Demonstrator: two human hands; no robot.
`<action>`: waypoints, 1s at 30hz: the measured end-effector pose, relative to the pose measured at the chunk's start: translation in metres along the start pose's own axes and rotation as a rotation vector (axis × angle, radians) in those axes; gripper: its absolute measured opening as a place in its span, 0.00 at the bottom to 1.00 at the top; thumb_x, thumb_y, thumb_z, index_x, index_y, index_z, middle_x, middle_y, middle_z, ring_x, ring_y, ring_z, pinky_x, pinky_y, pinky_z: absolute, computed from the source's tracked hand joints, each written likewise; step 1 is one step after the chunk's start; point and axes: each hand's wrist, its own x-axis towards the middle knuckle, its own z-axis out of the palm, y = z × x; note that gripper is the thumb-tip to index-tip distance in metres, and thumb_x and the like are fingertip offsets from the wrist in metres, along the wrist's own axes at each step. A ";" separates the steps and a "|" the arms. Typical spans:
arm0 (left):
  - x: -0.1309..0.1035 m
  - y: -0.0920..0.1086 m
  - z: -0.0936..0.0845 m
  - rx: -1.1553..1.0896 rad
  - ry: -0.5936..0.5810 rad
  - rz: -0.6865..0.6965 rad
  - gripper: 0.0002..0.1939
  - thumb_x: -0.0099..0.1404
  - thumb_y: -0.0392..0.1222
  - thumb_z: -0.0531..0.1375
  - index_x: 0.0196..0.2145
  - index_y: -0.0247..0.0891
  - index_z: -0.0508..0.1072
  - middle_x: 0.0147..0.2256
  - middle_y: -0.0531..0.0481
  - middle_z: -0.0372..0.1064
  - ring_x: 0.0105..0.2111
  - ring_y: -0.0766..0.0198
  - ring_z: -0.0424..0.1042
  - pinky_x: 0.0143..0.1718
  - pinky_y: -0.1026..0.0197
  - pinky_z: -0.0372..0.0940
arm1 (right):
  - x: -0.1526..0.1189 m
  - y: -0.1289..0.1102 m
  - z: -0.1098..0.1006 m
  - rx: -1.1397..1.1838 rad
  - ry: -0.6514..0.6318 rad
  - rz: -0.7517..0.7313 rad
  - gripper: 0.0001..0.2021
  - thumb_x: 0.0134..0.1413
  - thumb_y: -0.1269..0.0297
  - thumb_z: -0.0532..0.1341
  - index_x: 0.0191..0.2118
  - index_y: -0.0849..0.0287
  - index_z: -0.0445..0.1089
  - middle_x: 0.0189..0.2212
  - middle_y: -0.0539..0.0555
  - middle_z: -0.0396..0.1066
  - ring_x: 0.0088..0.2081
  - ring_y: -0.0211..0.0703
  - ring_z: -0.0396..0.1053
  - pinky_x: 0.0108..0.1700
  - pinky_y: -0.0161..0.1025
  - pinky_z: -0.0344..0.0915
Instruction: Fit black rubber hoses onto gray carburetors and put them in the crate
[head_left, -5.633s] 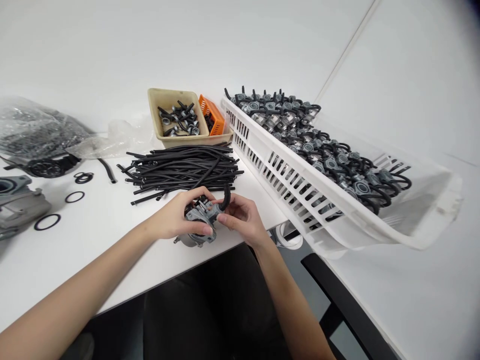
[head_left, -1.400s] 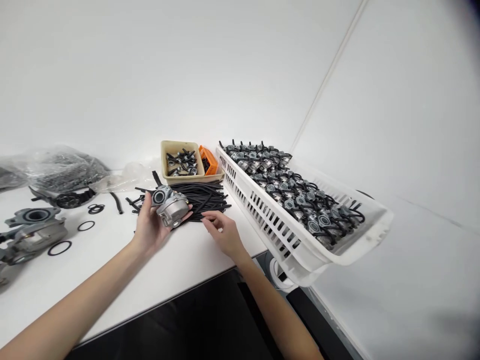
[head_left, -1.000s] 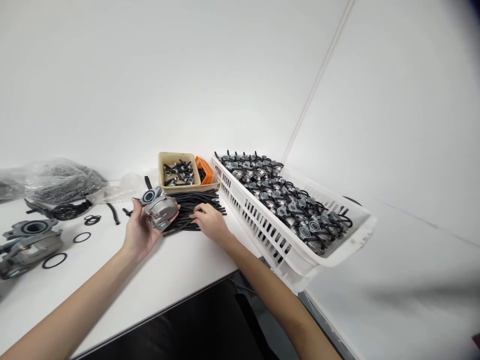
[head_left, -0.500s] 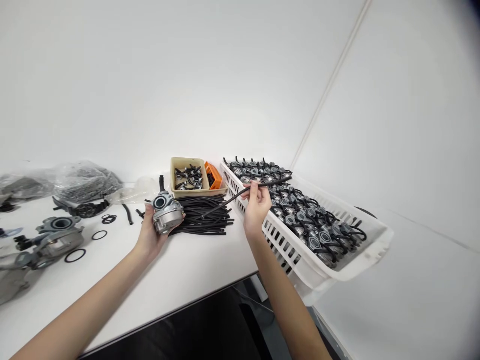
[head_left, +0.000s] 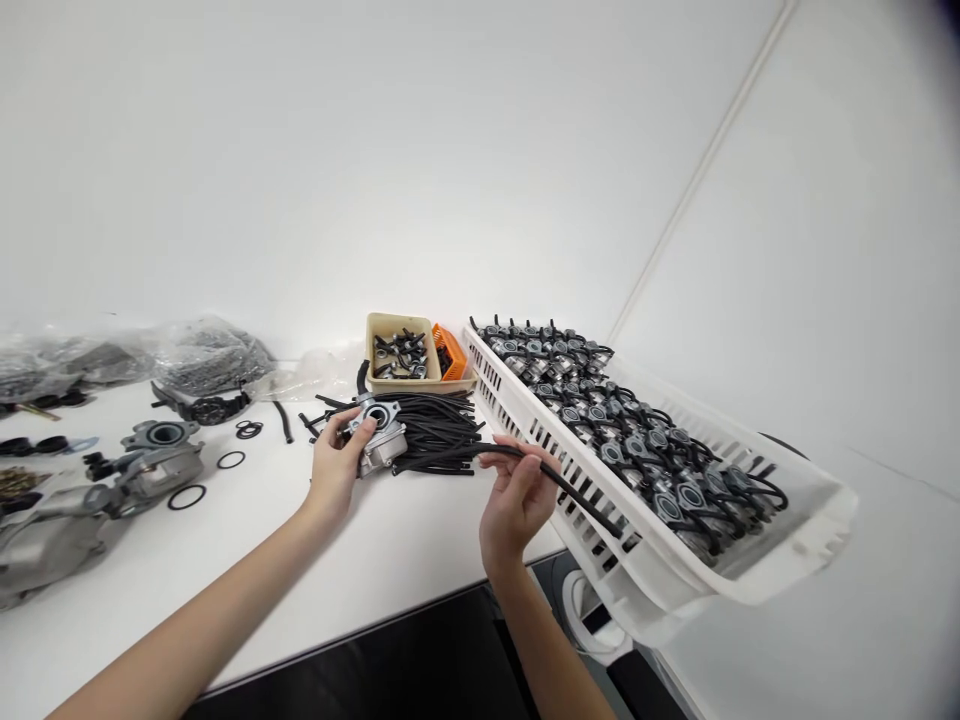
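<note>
My left hand [head_left: 337, 457] is closed on a silver carburetor [head_left: 385, 444] that has a short black hose sticking up from its top. My right hand [head_left: 517, 500] pinches a long black rubber tube [head_left: 581, 500]; one end slants down over the white basket's side, the other reaches left toward the carburetor's lower part. Whether that end touches the carburetor I cannot tell. Behind both hands lies a pile of black tubes [head_left: 442, 420] on the white table.
A white basket [head_left: 600, 470] full of carburetors stands on the right. Behind the tubes are a beige tray [head_left: 372, 350] of small parts and an orange basket [head_left: 454, 352]. Larger carburetors [head_left: 161, 465], black rings [head_left: 187, 497] and plastic-wrapped parts [head_left: 210, 355] lie left.
My right hand has come down and turned the tube, so its right end now points down. My left hand has tilted the carburetor. The whole view has shifted, moving the table items rightward.
</note>
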 end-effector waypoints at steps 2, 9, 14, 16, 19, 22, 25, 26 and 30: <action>-0.003 0.004 0.000 0.085 0.003 0.043 0.29 0.47 0.56 0.71 0.43 0.39 0.71 0.29 0.55 0.68 0.26 0.66 0.66 0.26 0.66 0.61 | -0.005 -0.001 -0.001 0.008 0.028 -0.040 0.06 0.66 0.60 0.53 0.40 0.56 0.62 0.33 0.52 0.74 0.23 0.36 0.72 0.28 0.38 0.70; -0.012 0.011 0.004 0.264 -0.016 0.139 0.27 0.49 0.53 0.70 0.44 0.42 0.67 0.38 0.50 0.70 0.31 0.62 0.71 0.31 0.62 0.66 | -0.011 0.000 -0.007 -0.058 0.083 -0.092 0.06 0.66 0.60 0.52 0.41 0.55 0.61 0.34 0.53 0.73 0.24 0.38 0.71 0.28 0.39 0.69; -0.014 0.010 0.004 0.294 -0.009 0.146 0.29 0.47 0.53 0.70 0.44 0.41 0.67 0.43 0.47 0.69 0.33 0.60 0.72 0.33 0.61 0.67 | -0.014 0.006 -0.009 -0.068 0.072 -0.078 0.05 0.67 0.62 0.50 0.42 0.54 0.62 0.35 0.51 0.72 0.26 0.37 0.72 0.30 0.40 0.70; -0.014 0.010 0.004 0.299 -0.008 0.142 0.29 0.48 0.53 0.70 0.44 0.41 0.67 0.43 0.47 0.69 0.33 0.61 0.72 0.33 0.60 0.67 | -0.015 0.008 -0.009 -0.051 0.083 -0.030 0.06 0.66 0.61 0.52 0.41 0.55 0.63 0.35 0.52 0.73 0.26 0.37 0.72 0.30 0.39 0.70; -0.014 0.009 0.004 0.298 -0.011 0.135 0.28 0.49 0.54 0.70 0.44 0.41 0.67 0.44 0.47 0.69 0.37 0.59 0.73 0.36 0.59 0.67 | -0.018 0.012 -0.008 -0.061 0.031 0.124 0.08 0.64 0.60 0.55 0.40 0.57 0.67 0.36 0.54 0.74 0.26 0.37 0.71 0.31 0.39 0.70; -0.015 0.010 0.005 0.322 -0.011 0.174 0.28 0.49 0.54 0.70 0.44 0.41 0.67 0.44 0.47 0.69 0.42 0.55 0.72 0.41 0.57 0.67 | -0.024 0.017 -0.006 -0.128 -0.203 0.330 0.09 0.60 0.59 0.60 0.40 0.60 0.72 0.36 0.55 0.75 0.28 0.37 0.72 0.34 0.38 0.71; -0.016 0.010 0.005 0.332 -0.028 0.205 0.29 0.48 0.54 0.70 0.44 0.41 0.67 0.44 0.47 0.69 0.43 0.55 0.71 0.43 0.56 0.66 | -0.031 0.023 -0.004 -0.176 -0.417 0.474 0.11 0.57 0.58 0.63 0.38 0.61 0.74 0.34 0.56 0.75 0.30 0.40 0.72 0.35 0.39 0.71; -0.017 0.009 0.005 0.327 -0.034 0.207 0.29 0.48 0.54 0.70 0.44 0.41 0.67 0.44 0.47 0.69 0.43 0.55 0.71 0.43 0.56 0.66 | -0.034 0.025 -0.004 -0.182 -0.449 0.495 0.11 0.56 0.58 0.63 0.37 0.61 0.74 0.33 0.56 0.75 0.31 0.40 0.72 0.36 0.39 0.72; -0.020 0.009 0.005 0.356 -0.029 0.225 0.30 0.48 0.55 0.70 0.44 0.41 0.67 0.44 0.47 0.69 0.42 0.56 0.71 0.43 0.57 0.66 | -0.041 0.029 -0.008 -0.208 -0.490 0.464 0.08 0.54 0.60 0.64 0.34 0.59 0.72 0.38 0.57 0.75 0.41 0.44 0.73 0.44 0.41 0.71</action>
